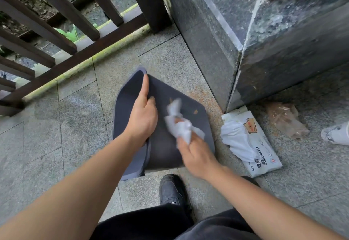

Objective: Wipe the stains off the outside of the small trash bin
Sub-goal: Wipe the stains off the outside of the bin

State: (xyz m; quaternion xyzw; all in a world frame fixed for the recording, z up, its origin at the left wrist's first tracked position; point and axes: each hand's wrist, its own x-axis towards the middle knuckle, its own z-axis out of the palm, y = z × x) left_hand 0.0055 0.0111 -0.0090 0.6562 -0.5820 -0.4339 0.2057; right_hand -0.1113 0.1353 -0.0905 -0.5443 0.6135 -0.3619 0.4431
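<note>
A dark bin (166,145) lies on its side on the floor (75,119) beside a stone pillar (264,60). The left hand (141,119) grips its rim; the right hand (196,154) clutches a white wipe (181,124) against its stained side.

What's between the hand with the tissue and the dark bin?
In the head view, only the crumpled white tissue: the right hand presses it against the bin, near two orange stains.

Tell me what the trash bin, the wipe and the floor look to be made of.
Trash bin: probably plastic, matte dark grey-blue, with a smooth moulded rim. Wipe in the right hand: soft white tissue or non-woven cloth, crumpled. Floor: speckled grey stone slabs, seemingly granite, rough-finished, with visible joints.
</note>
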